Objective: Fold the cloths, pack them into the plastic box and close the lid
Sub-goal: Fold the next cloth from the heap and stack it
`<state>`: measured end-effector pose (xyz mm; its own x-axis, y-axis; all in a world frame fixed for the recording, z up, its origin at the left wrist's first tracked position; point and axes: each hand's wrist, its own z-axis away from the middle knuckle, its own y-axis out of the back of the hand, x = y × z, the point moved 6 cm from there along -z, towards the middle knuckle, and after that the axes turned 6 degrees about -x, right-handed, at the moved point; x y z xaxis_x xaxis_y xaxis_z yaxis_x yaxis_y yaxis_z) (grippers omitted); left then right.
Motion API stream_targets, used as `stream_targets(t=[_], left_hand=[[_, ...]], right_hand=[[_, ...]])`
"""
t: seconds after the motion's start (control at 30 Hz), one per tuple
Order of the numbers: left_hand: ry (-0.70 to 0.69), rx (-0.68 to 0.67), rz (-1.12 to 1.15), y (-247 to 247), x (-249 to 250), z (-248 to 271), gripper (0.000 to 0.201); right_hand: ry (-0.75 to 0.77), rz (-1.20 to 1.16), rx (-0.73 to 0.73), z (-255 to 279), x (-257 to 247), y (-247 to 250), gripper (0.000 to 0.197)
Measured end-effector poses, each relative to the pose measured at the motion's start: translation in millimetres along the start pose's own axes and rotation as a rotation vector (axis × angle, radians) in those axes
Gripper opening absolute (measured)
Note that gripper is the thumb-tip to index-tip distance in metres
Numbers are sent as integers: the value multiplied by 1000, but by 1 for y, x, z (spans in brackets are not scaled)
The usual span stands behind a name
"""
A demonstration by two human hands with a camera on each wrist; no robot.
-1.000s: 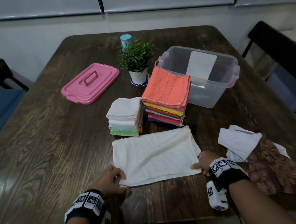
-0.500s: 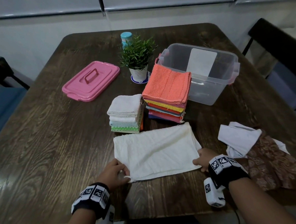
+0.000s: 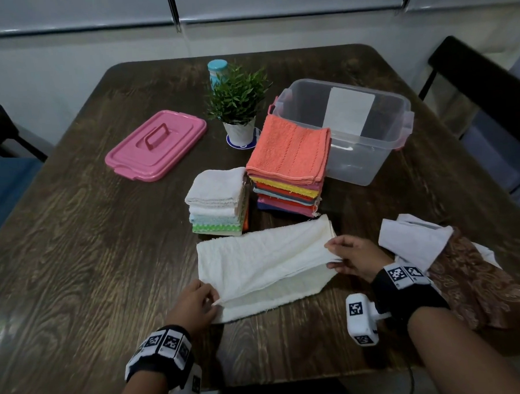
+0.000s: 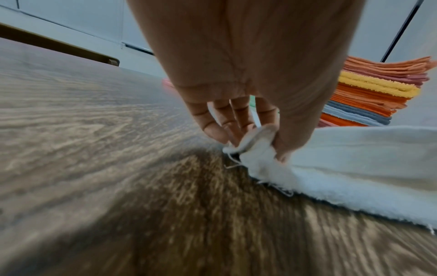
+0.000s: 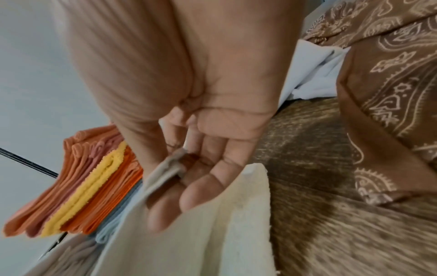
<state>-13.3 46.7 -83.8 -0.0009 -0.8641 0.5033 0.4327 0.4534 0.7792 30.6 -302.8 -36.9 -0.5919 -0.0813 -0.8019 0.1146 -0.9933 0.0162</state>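
A white cloth [image 3: 262, 263] lies on the table in front of me, its near edge lifted and folding away from me. My left hand [image 3: 198, 302] pinches its near left corner [image 4: 253, 142] between thumb and fingers. My right hand [image 3: 352, 256] pinches the right edge [image 5: 165, 173], raised off the table. Behind the cloth stand two stacks of folded cloths: a pale one [image 3: 218, 199] and a colourful one topped in coral [image 3: 290, 162]. The clear plastic box [image 3: 354, 131] stands open at the back right. Its pink lid [image 3: 156, 143] lies at the back left.
Loose cloths lie at the right: a white one [image 3: 411, 240] and a brown patterned one [image 3: 474, 282]. A small potted plant [image 3: 237, 104] and a blue-capped bottle [image 3: 217, 71] stand at the back centre. Dark chairs flank the wooden table [image 3: 75, 266].
Both hands have lifted the white cloth's near edge and carried it away from me; the right hand has moved up and forward, so the cloth is now partly doubled over.
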Motion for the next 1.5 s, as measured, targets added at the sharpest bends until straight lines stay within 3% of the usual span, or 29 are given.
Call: stream_targets(t=[0.1, 0.2, 0.3, 0.4, 0.5, 0.67, 0.73, 0.83, 0.97, 1.17, 1.5], left_hand=[[15, 100, 64, 9, -4, 1, 33], [84, 174, 153, 21, -5, 0, 17], [85, 311, 240, 44, 2, -2, 10], [-4, 522, 265, 82, 18, -2, 9], [-119, 676, 367, 125, 36, 3, 14], [-312, 777, 592, 192, 84, 21, 14], [-357, 806, 698, 209, 99, 28, 18], [-397, 811, 809, 224, 113, 33, 18], [-455, 851, 822, 244, 122, 43, 8], [-596, 946, 721, 271, 143, 64, 4], [-579, 936, 733, 272, 149, 66, 10]], right_hand=[[14, 44, 33, -2, 1, 1, 14], [46, 153, 118, -5, -4, 1, 30], [154, 269, 160, -4, -20, -5, 34], [346, 359, 253, 2, -44, -3, 25], [525, 350, 463, 18, -73, 7, 6], [974, 330, 794, 78, -141, 9, 10], [1087, 247, 782, 94, -161, 6, 4], [1072, 142, 685, 103, -179, 4, 6], [1164, 87, 744, 123, -198, 9, 17], [1240, 129, 700, 152, -220, 6, 12], [1230, 181, 680, 159, -222, 2, 21]])
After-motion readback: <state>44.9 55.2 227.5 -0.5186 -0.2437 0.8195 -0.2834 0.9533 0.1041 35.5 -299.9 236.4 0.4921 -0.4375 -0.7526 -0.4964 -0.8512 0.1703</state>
